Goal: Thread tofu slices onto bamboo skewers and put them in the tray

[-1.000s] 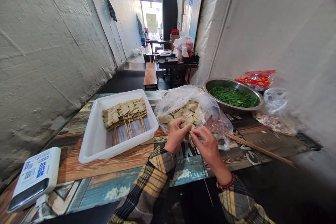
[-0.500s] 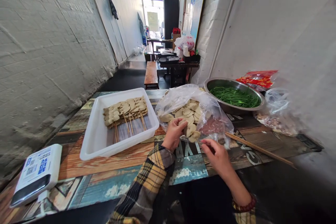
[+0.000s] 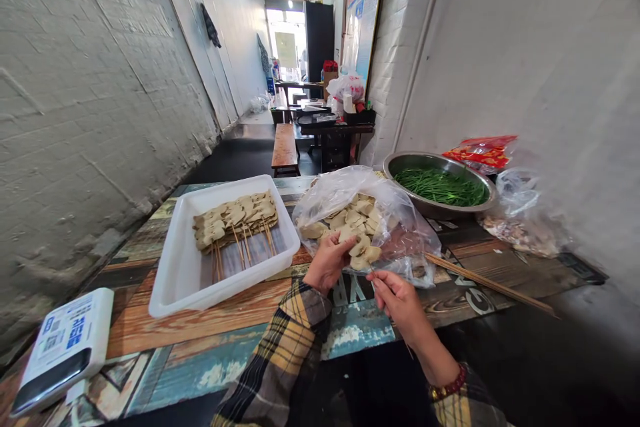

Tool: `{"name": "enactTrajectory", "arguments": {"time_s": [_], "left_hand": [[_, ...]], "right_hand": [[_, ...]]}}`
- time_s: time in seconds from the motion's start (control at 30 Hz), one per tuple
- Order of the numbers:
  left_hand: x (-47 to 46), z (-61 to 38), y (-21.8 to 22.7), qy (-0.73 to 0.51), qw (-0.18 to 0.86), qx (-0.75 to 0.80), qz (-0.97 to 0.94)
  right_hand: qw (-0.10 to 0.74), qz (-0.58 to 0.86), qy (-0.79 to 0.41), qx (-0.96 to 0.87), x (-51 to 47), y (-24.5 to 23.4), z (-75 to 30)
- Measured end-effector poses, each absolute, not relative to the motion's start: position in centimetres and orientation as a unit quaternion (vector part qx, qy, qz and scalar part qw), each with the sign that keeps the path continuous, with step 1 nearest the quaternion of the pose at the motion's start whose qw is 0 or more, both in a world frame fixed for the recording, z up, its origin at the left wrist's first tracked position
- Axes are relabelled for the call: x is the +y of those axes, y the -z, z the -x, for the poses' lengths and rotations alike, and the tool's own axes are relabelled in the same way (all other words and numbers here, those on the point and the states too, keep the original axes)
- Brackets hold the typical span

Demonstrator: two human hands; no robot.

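Note:
My left hand [image 3: 330, 260] is closed on pale food slices [image 3: 364, 250] threaded on a thin bamboo skewer, at the mouth of a clear plastic bag [image 3: 395, 220] full of the same slices. My right hand [image 3: 397, 295] pinches the skewer's lower end just below the slices, above the table's near edge. A white plastic tray [image 3: 180, 273] to the left holds several finished skewers [image 3: 235, 220] lying side by side.
A steel bowl of green stalks [image 3: 440, 183] stands behind the bag, with a red packet [image 3: 483, 152] and another clear bag [image 3: 525, 220] to its right. Loose bamboo sticks [image 3: 490, 283] lie on the painted wooden table [image 3: 200, 327]. A white device [image 3: 63, 347] sits near left. Wall close on right.
My right hand drew back from the bag toward me and down the skewer, then took hold of its lower end. My left hand stayed at the bag with the slices.

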State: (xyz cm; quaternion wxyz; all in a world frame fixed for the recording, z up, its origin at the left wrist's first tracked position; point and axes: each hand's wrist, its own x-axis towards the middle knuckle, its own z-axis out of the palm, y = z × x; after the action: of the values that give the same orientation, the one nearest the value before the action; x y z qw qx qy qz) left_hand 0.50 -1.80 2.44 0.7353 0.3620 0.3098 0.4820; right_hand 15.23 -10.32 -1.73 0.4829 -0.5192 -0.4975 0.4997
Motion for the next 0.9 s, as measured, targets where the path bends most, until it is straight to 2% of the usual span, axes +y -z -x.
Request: {"name": "enactTrajectory", "arguments": {"time_s": [0.4, 0.73, 0.9], "left_hand": [[-1.4, -0.1, -2.6, -0.477, 0.670, 0.346, -0.452], [-1.4, -0.1, -2.2, -0.463, 0.707, 0.324, -0.424], [-1.2, -0.2, -1.7, -0.518, 0.725, 0.292, -0.348]], "right_hand": [[0.495, 0.504, -0.510, -0.490, -10.3, 2.1, -15.6], [0.505, 0.524, -0.445, -0.522, -10.5, 2.7, -15.2], [0.498, 0.530, -0.410, -0.551, -10.7, 2.6, -15.1]]}}
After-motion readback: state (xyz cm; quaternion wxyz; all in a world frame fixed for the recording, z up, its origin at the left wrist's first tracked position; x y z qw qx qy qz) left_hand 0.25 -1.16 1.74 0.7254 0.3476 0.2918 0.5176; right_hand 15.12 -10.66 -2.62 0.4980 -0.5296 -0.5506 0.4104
